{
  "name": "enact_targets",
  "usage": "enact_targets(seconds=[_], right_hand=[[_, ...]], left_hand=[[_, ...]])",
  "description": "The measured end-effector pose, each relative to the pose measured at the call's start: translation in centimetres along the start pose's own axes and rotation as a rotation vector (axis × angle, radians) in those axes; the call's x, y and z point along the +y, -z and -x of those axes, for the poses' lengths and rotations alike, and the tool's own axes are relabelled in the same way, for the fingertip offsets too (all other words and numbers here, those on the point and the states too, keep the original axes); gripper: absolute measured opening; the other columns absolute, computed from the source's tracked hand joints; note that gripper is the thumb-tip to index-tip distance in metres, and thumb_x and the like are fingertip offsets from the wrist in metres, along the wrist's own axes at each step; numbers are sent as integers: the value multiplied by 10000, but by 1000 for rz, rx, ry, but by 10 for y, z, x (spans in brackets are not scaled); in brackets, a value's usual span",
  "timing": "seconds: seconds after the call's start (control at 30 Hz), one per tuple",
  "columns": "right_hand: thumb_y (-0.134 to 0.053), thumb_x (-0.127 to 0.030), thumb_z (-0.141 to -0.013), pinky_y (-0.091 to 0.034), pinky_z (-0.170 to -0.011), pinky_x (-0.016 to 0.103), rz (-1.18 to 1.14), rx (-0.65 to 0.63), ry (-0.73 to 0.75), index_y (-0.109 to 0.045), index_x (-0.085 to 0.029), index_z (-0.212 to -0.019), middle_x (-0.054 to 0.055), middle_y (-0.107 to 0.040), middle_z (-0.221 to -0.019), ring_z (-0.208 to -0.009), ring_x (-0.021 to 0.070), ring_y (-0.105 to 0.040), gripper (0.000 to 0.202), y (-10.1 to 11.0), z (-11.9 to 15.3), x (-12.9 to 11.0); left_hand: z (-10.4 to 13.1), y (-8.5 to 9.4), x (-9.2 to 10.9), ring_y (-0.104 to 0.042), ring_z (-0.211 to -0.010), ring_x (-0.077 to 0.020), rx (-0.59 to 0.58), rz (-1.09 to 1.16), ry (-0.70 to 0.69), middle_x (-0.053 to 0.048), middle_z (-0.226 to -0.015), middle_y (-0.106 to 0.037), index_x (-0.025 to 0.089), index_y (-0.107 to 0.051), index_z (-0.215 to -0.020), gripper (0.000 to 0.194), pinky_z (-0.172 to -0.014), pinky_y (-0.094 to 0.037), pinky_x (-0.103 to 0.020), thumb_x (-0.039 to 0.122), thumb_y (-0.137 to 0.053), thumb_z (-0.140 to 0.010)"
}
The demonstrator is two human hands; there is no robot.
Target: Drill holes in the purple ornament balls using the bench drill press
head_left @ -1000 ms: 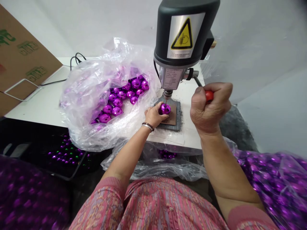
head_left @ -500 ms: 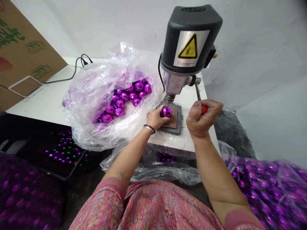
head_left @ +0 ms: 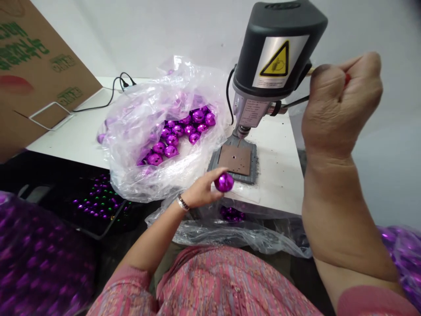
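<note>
Both hands [head_left: 340, 105] grip: left a purple ball [head_left: 224, 182], right a lever [head_left: 297, 102].

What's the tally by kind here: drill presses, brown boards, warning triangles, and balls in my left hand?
Drill press: 1
Brown board: 1
Warning triangle: 1
Ball in left hand: 1
Total: 4

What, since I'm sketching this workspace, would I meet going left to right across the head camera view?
Cardboard box → cluster of purple balls in the clear bag → single held purple ball → black motor housing → right hand.
</note>
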State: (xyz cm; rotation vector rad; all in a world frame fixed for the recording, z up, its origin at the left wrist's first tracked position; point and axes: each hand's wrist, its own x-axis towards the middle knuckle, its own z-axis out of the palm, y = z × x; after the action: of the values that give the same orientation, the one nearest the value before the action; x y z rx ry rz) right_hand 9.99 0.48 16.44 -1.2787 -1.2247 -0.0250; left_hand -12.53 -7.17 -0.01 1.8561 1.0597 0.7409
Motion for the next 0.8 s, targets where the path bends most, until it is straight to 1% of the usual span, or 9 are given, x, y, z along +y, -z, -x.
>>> enact_targets(seconds=[0.07, 0.13, 0.23, 0.3, 0.4, 0.5, 0.63, 0.7, 0.8], right_hand=[[-488, -112, -893, -301, -719, 240, 12, 6, -21, -280, -184, -670, -57, -347, -659, -640, 29, -303, 313, 0, 2, -1], [-474, -75, -876, -293, -718, 249, 22, 17, -33, -269, -186, -659, -62, -323, -648, -637, 27, -289, 319, 0, 3, -3], [-465, -108, -871, -284, -732, 264, 21, 8, -8, -277, -174, -651, -69, -312, -652, -659, 18, -311, 297, 2, 3, -4], [-460, -187, -886, -280, -741, 273, 22, -14, 14, -322, -159, -666, -74, -332, -667, -673, 11, -328, 261, 4, 4, -3], [-464, -253, -899, -276, -731, 269, 39, -33, 30, -409, -141, -715, -77, -400, -689, -682, 8, -354, 223, 6, 5, -2], [-481, -247, -911, -283, -705, 249, 71, -48, 18, -458, -127, -750, -71, -443, -692, -670, 8, -370, 202, 6, 6, -2], [-508, -205, -907, -302, -677, 223, 94, -38, -15, -461, -123, -739, -70, -429, -660, -640, 6, -358, 193, 5, 7, -3], [-509, -200, -907, -303, -668, 218, 93, -27, -6, -452, -128, -731, -70, -413, -646, -627, 6, -347, 198, 5, 8, -3], [-500, -200, -905, -302, -663, 219, 78, -22, 3, -427, -139, -723, -69, -411, -646, -619, 5, -341, 205, 5, 8, -2]], left_hand=[[17, 13, 6, -650, -1176, -258, -146, -36, 13, -122, -1387, -634, 244, -527, -1445, 874, -1023, -517, -375, 150, -759, -608], [19, 30, 13, -695, -1006, -224, -136, -82, 57, -121, -1336, -666, 246, -556, -1427, 838, -901, -565, -340, 189, -777, -621], [-10, 67, 15, -693, -850, -177, 162, -201, 159, -88, -1124, -751, 232, -687, -1258, 456, -826, -563, -312, 297, -653, -808], [-44, 93, 5, -696, -869, -186, 410, -339, 276, -98, -1061, -758, 196, -719, -1176, 350, -865, -545, -329, 269, -534, -889], [-94, 119, -23, -708, -889, -234, 451, -496, 612, -134, -984, -762, 148, -742, -1057, 284, -862, -525, -356, 257, -531, -903], [-121, 115, -52, -707, -952, -294, 371, -539, 729, -179, -1008, -750, 124, -733, -955, 298, -844, -515, -361, 390, -644, -854], [-124, 90, -72, -689, -1005, -305, 496, -452, 685, -171, -1071, -734, 140, -670, -1107, 431, -880, -512, -375, 421, -705, -782], [-116, 85, -70, -672, -1051, -288, 608, -324, 598, -153, -1133, -714, 147, -627, -1186, 508, -937, -502, -377, 349, -733, -732], [-97, 87, -53, -648, -1082, -232, 725, -6, 313, -89, -1206, -672, 189, -577, -1247, 645, -979, -494, -349, 243, -754, -628]])
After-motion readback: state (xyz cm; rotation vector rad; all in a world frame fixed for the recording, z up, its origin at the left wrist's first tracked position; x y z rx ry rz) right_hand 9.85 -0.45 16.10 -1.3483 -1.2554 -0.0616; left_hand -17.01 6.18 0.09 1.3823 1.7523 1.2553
